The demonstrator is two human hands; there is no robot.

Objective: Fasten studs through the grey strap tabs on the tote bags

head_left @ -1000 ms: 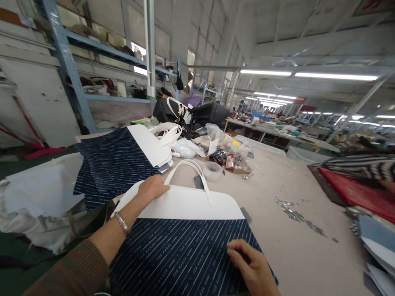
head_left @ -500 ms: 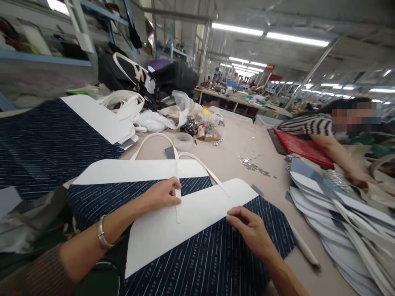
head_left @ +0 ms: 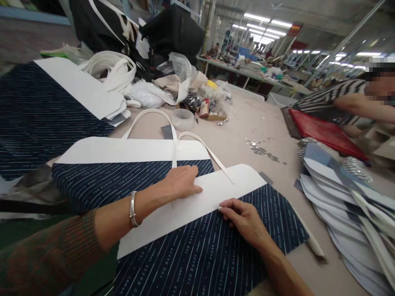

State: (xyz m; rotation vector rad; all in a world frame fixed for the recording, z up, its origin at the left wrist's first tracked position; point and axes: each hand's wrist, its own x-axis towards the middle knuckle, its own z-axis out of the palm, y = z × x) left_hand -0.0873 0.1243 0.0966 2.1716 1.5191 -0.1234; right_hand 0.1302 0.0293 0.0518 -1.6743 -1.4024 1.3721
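While ceiling lights (head_left: 256,17) glow | beige table (head_left: 234,127) bears striped panels (head_left: 185,263), metal bits (head_left: 257,147)

Red sheet (head_left: 322,130), perhaps plastic

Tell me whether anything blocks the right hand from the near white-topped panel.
Nothing visible does: the right hand is over the near panel, where white meets navy. The white bit at its fingertips is too small to identify; the left hand is to one side.
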